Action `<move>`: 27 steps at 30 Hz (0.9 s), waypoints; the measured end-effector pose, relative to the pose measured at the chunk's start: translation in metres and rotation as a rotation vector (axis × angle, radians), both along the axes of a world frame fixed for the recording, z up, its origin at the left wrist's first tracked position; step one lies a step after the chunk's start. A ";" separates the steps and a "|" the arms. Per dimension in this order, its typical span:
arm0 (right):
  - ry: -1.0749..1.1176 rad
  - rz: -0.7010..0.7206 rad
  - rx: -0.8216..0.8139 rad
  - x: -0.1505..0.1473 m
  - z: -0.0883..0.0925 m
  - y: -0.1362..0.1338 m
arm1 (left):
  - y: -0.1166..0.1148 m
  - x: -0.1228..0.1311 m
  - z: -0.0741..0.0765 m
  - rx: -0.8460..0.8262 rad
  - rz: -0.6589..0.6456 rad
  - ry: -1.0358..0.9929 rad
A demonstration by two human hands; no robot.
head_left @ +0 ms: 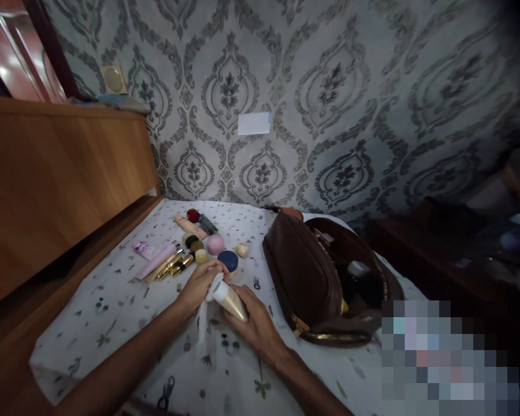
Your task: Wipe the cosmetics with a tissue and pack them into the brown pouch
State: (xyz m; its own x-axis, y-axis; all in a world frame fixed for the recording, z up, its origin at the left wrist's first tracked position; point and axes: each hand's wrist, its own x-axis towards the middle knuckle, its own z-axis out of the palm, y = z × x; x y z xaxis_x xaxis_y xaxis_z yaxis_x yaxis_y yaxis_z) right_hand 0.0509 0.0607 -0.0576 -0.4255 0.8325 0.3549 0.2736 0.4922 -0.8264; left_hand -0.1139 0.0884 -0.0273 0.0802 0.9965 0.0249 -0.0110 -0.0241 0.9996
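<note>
My right hand [253,320] is wrapped round a gold squeeze tube [231,303] with a white cap, tilted over the cloth. A white wipe [203,323] hangs from my left hand [202,283], whose fingers are closed on it against the cap end of the tube. Just beyond my hands lie a dark-blue-lidded jar [228,260], a pink round container [215,244] and a small cream-coloured jar [242,249]. Gold cosmetic tubes [170,268] and a pink tube [158,261] rest to the left of them.
An open brown leather bag [303,277] stands on the right, with a white-capped bottle [357,269] inside. The patterned white cloth [112,341] covers the surface. A wooden cabinet [65,185] borders the left side, and a papered wall [286,75] rises behind.
</note>
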 end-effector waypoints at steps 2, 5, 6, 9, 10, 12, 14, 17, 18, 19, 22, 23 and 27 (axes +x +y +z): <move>0.039 0.019 -0.042 0.000 0.000 0.000 | -0.001 0.001 -0.005 0.017 0.061 -0.016; 0.085 0.039 -0.120 0.000 0.002 -0.001 | -0.007 0.006 -0.007 0.092 0.143 -0.005; 0.101 0.044 -0.137 0.000 0.004 -0.002 | -0.010 0.007 -0.005 0.125 0.162 0.008; 0.143 0.062 -0.153 -0.001 0.009 -0.007 | -0.018 0.012 0.001 0.218 0.188 0.063; 0.155 0.061 -0.155 -0.002 0.010 -0.009 | -0.020 0.013 0.003 0.240 0.195 0.078; 0.181 0.035 -0.197 -0.004 0.010 -0.013 | -0.024 0.015 0.004 0.284 0.210 0.120; 0.232 0.004 -0.288 -0.008 0.008 -0.016 | -0.026 0.016 0.002 0.345 0.206 0.188; 0.370 0.030 -0.474 -0.013 0.004 -0.018 | -0.027 0.015 -0.002 0.438 0.167 0.301; 0.426 0.051 -0.536 -0.014 0.003 -0.018 | -0.026 0.015 -0.004 0.453 0.155 0.327; 0.483 0.072 -0.597 -0.015 0.003 -0.018 | -0.026 0.014 -0.005 0.462 0.148 0.350; 0.645 0.107 -0.746 -0.019 0.003 -0.018 | -0.023 0.013 -0.008 0.484 0.124 0.413; 0.692 0.114 -0.784 -0.020 0.004 -0.017 | -0.023 0.013 -0.009 0.497 0.113 0.433; 0.820 0.165 -0.956 -0.017 0.007 -0.015 | -0.020 0.009 -0.006 0.569 0.078 0.473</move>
State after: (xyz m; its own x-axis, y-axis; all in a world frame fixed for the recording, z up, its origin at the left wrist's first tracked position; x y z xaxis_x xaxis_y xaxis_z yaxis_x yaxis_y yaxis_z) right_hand 0.0340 0.0461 -0.0507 -0.4895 0.8593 -0.1486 -0.4917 -0.4127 -0.7668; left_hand -0.1053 0.0680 -0.0338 0.1401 0.8433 0.5189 0.4408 -0.5224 0.7299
